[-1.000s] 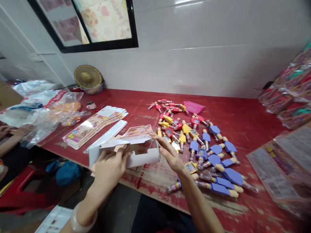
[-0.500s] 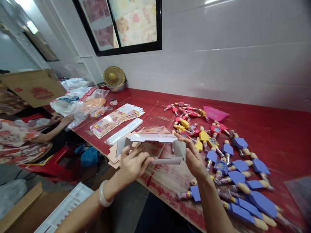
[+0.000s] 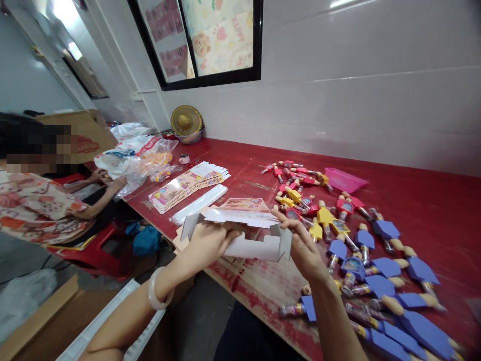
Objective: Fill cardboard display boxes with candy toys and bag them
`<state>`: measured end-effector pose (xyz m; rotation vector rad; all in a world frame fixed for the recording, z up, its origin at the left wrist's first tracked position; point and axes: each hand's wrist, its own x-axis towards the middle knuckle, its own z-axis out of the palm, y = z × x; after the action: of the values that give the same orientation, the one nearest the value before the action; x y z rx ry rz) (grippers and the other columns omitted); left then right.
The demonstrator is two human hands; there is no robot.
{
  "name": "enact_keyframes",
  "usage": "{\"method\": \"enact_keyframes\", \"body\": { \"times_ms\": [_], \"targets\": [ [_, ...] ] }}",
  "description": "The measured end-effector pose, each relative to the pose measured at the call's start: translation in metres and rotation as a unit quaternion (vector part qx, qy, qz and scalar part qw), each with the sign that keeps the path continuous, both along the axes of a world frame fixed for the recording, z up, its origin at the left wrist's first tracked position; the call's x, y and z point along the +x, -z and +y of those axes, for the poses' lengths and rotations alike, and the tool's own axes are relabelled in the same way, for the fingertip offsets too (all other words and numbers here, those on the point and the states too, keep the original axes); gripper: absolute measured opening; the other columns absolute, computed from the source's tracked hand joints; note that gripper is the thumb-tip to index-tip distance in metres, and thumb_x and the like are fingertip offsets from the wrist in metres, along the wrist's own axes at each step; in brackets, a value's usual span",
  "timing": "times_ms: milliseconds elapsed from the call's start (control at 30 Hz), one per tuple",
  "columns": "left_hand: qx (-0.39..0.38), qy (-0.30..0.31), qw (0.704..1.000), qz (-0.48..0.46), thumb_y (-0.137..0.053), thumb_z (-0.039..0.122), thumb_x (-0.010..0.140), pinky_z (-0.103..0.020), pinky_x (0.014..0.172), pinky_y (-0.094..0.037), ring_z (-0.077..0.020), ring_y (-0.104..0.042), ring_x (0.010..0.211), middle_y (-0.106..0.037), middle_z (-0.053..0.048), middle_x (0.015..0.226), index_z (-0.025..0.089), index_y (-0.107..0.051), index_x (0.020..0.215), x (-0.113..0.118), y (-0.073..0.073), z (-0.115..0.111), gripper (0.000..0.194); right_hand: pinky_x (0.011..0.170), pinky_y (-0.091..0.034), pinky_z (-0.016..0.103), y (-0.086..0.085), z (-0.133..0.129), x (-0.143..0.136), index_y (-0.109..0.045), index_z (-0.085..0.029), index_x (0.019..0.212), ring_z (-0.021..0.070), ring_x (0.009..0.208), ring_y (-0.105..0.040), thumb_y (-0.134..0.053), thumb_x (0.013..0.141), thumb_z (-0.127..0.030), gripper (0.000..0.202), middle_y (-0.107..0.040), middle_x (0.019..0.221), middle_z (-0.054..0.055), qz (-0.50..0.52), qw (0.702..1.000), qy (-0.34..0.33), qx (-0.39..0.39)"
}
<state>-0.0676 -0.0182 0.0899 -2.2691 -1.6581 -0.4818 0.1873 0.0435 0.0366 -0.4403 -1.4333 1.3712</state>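
Note:
A partly opened printed cardboard box (image 3: 253, 249), pale inside with its flaps standing out, is held over the front edge of the table. My left hand (image 3: 210, 244) is closed at its opening, the fingers bent inward and partly hidden by the box. On the box's right end, my right hand (image 3: 306, 250) grips the side, thumb and fingers around the flap. Flat tan card pieces (image 3: 182, 241) lie under the box on its left. Close to my right forearm, a blue paddle-shaped toy (image 3: 308, 307) with a clear filled tube lies on the table.
Many red, yellow and blue toys (image 3: 379, 286) spread across the right of the red table (image 3: 233, 150). A stack of flat printed boxes (image 3: 188, 186) and clear plastic sleeves (image 3: 201, 203) lie left. A co-worker (image 3: 41, 200) sits by plastic bags (image 3: 130, 155). A pink scoop (image 3: 343, 179) lies behind.
My left hand has turned and moved further into the box's opening. The near panel now shows more of its face. The view has swung left, bringing more of the co-worker into sight.

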Motion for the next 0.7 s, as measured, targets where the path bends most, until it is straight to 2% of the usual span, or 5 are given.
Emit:
{"method": "enact_keyframes", "body": {
  "times_ms": [67, 167, 333, 533, 700],
  "targets": [
    [-0.071, -0.033, 0.996, -0.043, -0.049, 0.041, 0.101, -0.036, 0.087, -0.055, -0.026, -0.072, 0.097, -0.078, -0.009, 0.102, 0.022, -0.076, 0.103, 0.003, 0.004, 0.003, 0.033, 0.115, -0.041, 0.048, 0.001, 0.005, -0.004, -0.053, -0.032, 0.129, 0.03, 0.149, -0.037, -0.069, 0.083, -0.068, 0.06, -0.039, 0.162, 0.009, -0.056, 0.998, 0.012, 0.009],
    [-0.117, -0.04, 0.989, -0.085, -0.049, 0.039, 0.101, -0.042, 0.097, -0.054, -0.0302, -0.07, 0.111, -0.075, -0.011, 0.118, 0.022, -0.075, 0.112, 0.012, 0.01, 0.006, 0.032, 0.112, -0.043, 0.047, 0.001, 0.015, -0.014, -0.052, -0.026, 0.137, 0.0323, 0.139, -0.049, -0.079, 0.07, -0.071, 0.085, -0.053, 0.15, 0.014, -0.131, 0.99, 0.046, -0.007],
    [-0.105, -0.073, 0.985, -0.115, -0.048, 0.036, 0.101, -0.047, 0.1, -0.053, -0.0326, -0.069, 0.115, -0.075, -0.01, 0.12, 0.023, -0.073, 0.118, 0.015, 0.022, 0.009, 0.033, 0.1, -0.052, 0.04, -0.003, 0.017, -0.021, -0.062, -0.024, 0.121, 0.0275, 0.116, -0.064, -0.08, 0.075, -0.058, 0.06, -0.066, 0.13, 0.01, -0.143, 0.985, 0.097, -0.025],
    [-0.083, -0.103, 0.98, -0.147, -0.049, 0.042, 0.1, -0.044, 0.095, -0.056, -0.033, -0.07, 0.113, -0.075, -0.013, 0.116, 0.02, -0.069, 0.12, 0.015, 0.032, 0.003, 0.036, 0.102, -0.051, 0.042, 0.001, 0.02, -0.016, -0.054, -0.025, 0.14, 0.0309, 0.127, -0.058, -0.079, 0.071, -0.066, 0.083, -0.06, 0.141, 0.012, -0.104, 0.994, -0.002, -0.019],
    [-0.047, -0.04, 0.986, -0.156, -0.051, 0.037, 0.1, -0.046, 0.101, -0.053, -0.0312, -0.07, 0.113, -0.075, -0.009, 0.115, 0.024, -0.068, 0.123, 0.025, 0.038, 0.007, 0.031, 0.105, -0.047, 0.044, 0.012, 0.02, -0.031, -0.056, -0.022, 0.133, 0.0288, 0.12, -0.061, -0.08, 0.073, -0.048, 0.07, -0.065, 0.131, 0.01, -0.178, 0.972, 0.152, -0.016]
  ]
}}
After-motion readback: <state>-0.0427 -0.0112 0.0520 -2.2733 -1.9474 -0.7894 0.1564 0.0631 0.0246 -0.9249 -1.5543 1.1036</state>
